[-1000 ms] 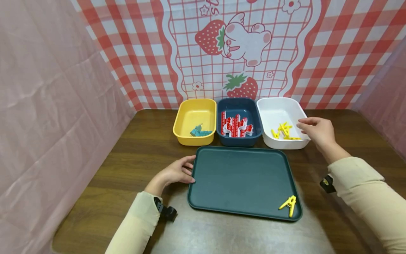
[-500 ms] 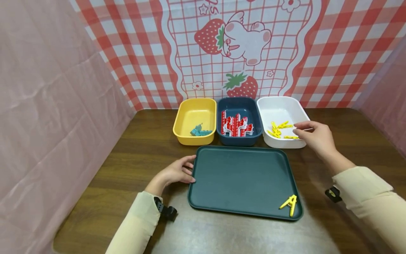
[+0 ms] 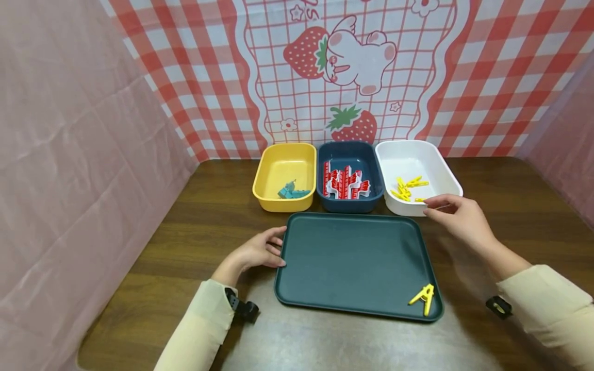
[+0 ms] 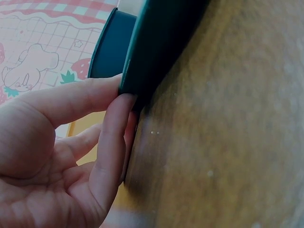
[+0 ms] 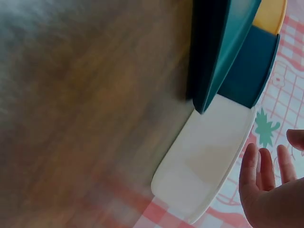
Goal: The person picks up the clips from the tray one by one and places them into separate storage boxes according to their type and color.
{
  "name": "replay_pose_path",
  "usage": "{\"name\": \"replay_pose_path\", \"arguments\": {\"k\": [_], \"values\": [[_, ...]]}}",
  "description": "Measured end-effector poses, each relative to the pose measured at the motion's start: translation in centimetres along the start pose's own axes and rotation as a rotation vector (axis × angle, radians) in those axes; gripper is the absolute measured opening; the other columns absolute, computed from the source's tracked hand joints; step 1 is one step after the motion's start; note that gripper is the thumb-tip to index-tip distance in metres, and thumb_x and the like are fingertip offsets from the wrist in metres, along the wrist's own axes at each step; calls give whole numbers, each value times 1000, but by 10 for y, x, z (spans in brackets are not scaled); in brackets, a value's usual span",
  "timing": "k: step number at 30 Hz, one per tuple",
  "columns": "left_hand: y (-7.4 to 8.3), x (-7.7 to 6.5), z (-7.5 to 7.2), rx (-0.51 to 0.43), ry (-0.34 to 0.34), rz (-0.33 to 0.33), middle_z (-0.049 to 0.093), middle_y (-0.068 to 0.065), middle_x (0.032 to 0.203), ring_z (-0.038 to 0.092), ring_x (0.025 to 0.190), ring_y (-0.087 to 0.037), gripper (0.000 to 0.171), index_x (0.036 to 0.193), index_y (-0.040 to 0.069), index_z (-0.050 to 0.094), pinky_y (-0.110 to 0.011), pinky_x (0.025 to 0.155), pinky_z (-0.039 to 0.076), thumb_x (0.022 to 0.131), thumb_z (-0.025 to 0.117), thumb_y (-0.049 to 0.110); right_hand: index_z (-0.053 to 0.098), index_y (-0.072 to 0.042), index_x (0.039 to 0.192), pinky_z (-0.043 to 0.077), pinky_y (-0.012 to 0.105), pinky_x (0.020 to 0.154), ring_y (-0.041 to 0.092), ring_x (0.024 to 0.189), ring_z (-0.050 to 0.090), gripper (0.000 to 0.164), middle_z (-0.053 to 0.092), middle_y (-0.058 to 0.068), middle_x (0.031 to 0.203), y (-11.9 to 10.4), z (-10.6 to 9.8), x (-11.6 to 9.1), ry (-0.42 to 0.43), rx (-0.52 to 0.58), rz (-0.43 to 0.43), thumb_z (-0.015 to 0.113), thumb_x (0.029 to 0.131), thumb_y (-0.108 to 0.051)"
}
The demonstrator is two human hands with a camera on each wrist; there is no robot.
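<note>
My left hand (image 3: 257, 251) holds the left edge of a dark green tray (image 3: 352, 263); in the left wrist view its thumb and fingertips (image 4: 127, 102) meet at the rim. A yellow clip (image 3: 424, 299) with spread legs lies in the tray's near right corner. My right hand (image 3: 457, 219) is over the front right corner of a white bin (image 3: 445, 175), thumb and fingers apart. Several yellow clips (image 3: 402, 189) lie in that bin, one partly hidden by my right fingertips. Nothing shows between the right fingers (image 5: 249, 166) in the right wrist view.
Left of the white bin stand a dark blue bin (image 3: 349, 150) with several red-and-white pieces (image 3: 343, 183) and a yellow bin (image 3: 287, 154) with teal pieces (image 3: 292, 191). A checked strawberry cloth (image 3: 209, 77) hangs behind the wooden table (image 3: 185, 247).
My right hand has moved left and toward me, from over the white bin's right side to its front corner. Clips in the bin have shifted. The left hand and tray stay put.
</note>
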State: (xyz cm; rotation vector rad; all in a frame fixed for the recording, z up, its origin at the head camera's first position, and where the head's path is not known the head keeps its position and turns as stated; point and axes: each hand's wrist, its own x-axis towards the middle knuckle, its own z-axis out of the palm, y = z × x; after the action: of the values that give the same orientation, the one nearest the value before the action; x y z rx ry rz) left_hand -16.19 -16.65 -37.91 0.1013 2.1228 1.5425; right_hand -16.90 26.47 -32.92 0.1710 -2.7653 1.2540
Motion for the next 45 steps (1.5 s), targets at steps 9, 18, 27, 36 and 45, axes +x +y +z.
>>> {"name": "replay_pose_path", "arguments": {"k": [9, 18, 27, 36, 45], "values": [[1, -1, 0, 9, -1, 14, 42, -18, 116, 51, 93, -25, 86, 145, 8, 30, -34, 73, 55, 72, 69, -17, 62, 1, 111, 51, 20, 59, 16, 77, 53, 37, 62, 18, 100, -3, 5, -19, -25, -4, -64, 67, 87, -26], [1, -4, 1, -25, -9, 6, 42, -18, 116, 52, 91, -24, 85, 145, 7, 29, -35, 71, 55, 73, 67, -19, 65, 0, 107, 51, 18, 61, 9, 73, 57, 30, 64, 15, 97, -11, 12, -38, -40, 11, -110, 70, 85, -20], [1, -4, 1, -40, -12, 3, 41, -18, 116, 51, 91, -24, 84, 145, 7, 29, -35, 72, 55, 73, 66, -19, 66, -1, 105, 51, 17, 65, 5, 78, 60, 25, 66, 9, 95, -10, 20, -54, -77, 66, -191, 72, 82, -10], [1, -3, 1, -36, -11, 3, 41, -18, 117, 51, 91, -24, 84, 145, 7, 29, -35, 72, 55, 74, 66, -19, 66, -2, 100, 52, 18, 66, 7, 77, 61, 21, 66, 8, 94, -7, 25, -71, -106, 96, -289, 71, 80, -2], [1, -3, 2, -35, 0, -4, 41, -17, 116, 52, 91, -24, 84, 145, 8, 30, -35, 72, 55, 74, 66, -19, 67, -6, 96, 51, 18, 70, 10, 81, 60, 26, 63, 4, 92, 2, 28, -80, -203, 127, -450, 76, 73, 3]]}}
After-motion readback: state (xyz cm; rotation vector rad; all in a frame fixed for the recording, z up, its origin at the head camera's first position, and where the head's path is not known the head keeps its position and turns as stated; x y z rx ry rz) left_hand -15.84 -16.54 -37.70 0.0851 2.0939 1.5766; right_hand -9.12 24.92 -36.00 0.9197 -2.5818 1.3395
